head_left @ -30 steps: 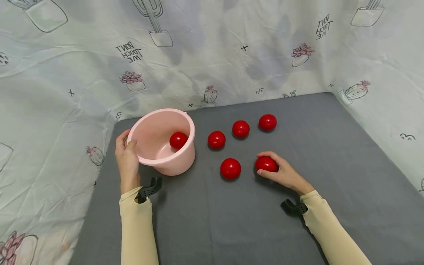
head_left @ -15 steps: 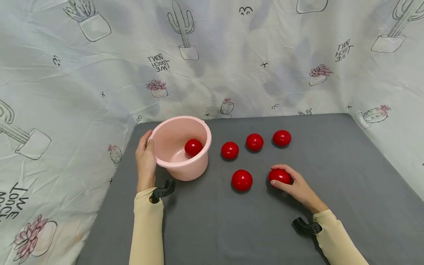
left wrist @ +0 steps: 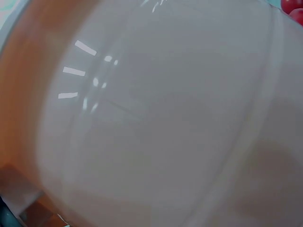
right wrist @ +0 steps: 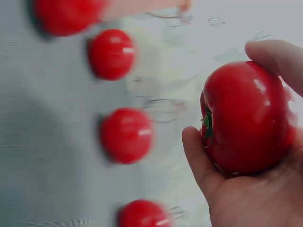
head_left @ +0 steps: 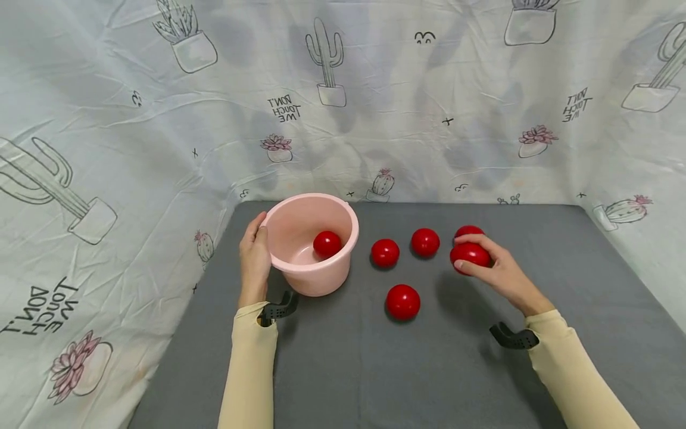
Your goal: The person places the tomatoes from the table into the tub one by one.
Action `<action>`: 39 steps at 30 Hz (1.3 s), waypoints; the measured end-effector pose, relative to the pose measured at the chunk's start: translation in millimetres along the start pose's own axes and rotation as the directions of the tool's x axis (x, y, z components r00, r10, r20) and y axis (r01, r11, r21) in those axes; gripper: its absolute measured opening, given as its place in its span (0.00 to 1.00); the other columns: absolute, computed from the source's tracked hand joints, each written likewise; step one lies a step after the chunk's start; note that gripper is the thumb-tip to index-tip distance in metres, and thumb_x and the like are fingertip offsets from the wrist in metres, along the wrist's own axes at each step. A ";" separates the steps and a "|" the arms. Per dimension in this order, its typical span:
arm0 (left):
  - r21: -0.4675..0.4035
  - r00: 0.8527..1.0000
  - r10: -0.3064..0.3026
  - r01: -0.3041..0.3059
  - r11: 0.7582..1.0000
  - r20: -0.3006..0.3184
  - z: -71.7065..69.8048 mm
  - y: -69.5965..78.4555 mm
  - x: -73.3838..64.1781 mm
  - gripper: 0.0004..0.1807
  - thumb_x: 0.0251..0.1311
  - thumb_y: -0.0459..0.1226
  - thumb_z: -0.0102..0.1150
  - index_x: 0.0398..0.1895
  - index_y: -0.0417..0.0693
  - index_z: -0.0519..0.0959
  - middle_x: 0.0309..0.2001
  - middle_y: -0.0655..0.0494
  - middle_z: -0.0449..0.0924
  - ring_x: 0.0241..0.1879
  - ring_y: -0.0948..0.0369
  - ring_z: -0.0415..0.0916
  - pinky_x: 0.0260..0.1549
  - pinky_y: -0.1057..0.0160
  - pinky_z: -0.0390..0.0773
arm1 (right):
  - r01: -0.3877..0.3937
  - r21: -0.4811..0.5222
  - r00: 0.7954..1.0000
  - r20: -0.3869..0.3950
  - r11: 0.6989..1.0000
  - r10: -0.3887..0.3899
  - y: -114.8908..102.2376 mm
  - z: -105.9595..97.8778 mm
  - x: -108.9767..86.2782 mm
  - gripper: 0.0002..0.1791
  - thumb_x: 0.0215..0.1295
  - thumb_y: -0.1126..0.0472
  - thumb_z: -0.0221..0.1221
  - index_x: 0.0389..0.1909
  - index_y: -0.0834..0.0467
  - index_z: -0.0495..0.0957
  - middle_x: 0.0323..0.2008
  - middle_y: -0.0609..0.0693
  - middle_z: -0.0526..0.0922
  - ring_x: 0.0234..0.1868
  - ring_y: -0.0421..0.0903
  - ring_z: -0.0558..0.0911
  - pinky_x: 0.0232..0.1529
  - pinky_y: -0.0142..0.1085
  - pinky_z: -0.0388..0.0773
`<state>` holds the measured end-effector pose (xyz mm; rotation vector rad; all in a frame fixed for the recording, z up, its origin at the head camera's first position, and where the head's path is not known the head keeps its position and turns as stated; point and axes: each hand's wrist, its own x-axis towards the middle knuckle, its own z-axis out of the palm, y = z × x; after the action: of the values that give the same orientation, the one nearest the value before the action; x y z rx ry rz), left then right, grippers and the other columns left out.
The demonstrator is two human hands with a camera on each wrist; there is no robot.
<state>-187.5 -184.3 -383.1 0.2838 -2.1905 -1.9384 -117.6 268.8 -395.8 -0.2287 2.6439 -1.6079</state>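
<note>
Tomato [right wrist: 248,118] lifted off the tabletop [head_left: 407,369], right hand [head_left: 501,271] curled round it.
Left hand [head_left: 254,262] grips the bucket [head_left: 320,279]: best kept steady, tomato squeezed lightly.

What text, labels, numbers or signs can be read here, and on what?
"DON'T TOUCH WE" (irregular letters, last word perhaps "ME"): patterned cloth, behind the bucket.
"DON'T TOUCH WE" (same doubt): cloth, upper right.
"DON'T TOUCH WE" (same doubt): cloth, lower left, tilted.
"x": small cross marks, scattered on the cloth.
Too blurred to read: small print in the right wrist view.
Nothing readable on the bucket or held tomato.
</note>
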 end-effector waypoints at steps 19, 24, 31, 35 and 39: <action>0.015 0.999 0.047 -0.047 0.999 0.003 -0.4 -2.3 -0.1 0.25 0.78 0.41 0.38 0.75 0.52 0.67 0.76 0.52 0.65 0.75 0.54 0.62 0.74 0.51 0.62 | 0.229 0.095 0.972 -0.068 0.969 -0.224 -145.5 -45.5 97.7 0.24 0.68 0.59 0.63 0.64 0.48 0.74 0.62 0.44 0.73 0.60 0.47 0.71 0.45 0.27 0.82; 0.032 0.999 0.045 -0.045 0.998 -0.007 -1.8 -1.0 -0.8 0.25 0.78 0.41 0.38 0.75 0.53 0.67 0.76 0.53 0.65 0.75 0.55 0.62 0.75 0.51 0.61 | 0.239 0.253 0.969 0.002 0.938 -0.247 -172.0 -40.8 119.0 0.23 0.68 0.62 0.63 0.63 0.50 0.74 0.64 0.48 0.73 0.64 0.49 0.69 0.47 0.28 0.82; 0.054 0.999 0.043 -0.043 0.998 -0.012 -3.6 -1.9 -0.9 0.25 0.78 0.41 0.38 0.75 0.53 0.67 0.76 0.53 0.64 0.76 0.54 0.59 0.75 0.49 0.60 | 0.245 0.447 0.946 0.082 0.860 -0.312 -195.4 -23.0 147.3 0.20 0.68 0.67 0.60 0.60 0.55 0.74 0.62 0.53 0.71 0.65 0.53 0.69 0.50 0.30 0.82; 0.037 0.999 0.048 -0.048 0.998 -0.007 -3.2 -1.8 -0.8 0.25 0.78 0.41 0.38 0.75 0.52 0.67 0.76 0.53 0.65 0.76 0.54 0.60 0.75 0.50 0.60 | 0.237 0.488 0.931 0.134 0.840 -0.340 -203.0 -13.3 161.0 0.18 0.68 0.67 0.58 0.58 0.55 0.75 0.61 0.55 0.73 0.64 0.54 0.69 0.52 0.32 0.82; 0.020 0.998 0.062 -0.062 0.998 -0.004 -2.0 -1.2 -0.4 0.25 0.78 0.41 0.39 0.74 0.50 0.67 0.75 0.51 0.66 0.74 0.54 0.63 0.74 0.51 0.62 | 0.217 0.565 0.913 0.171 0.796 -0.370 -206.8 -2.1 174.4 0.17 0.68 0.67 0.56 0.56 0.55 0.76 0.59 0.55 0.73 0.62 0.55 0.71 0.53 0.34 0.82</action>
<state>-186.6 -186.2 -384.1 0.2212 -2.1902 -1.8821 -268.4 151.8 -204.1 -0.8052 1.9217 -2.1476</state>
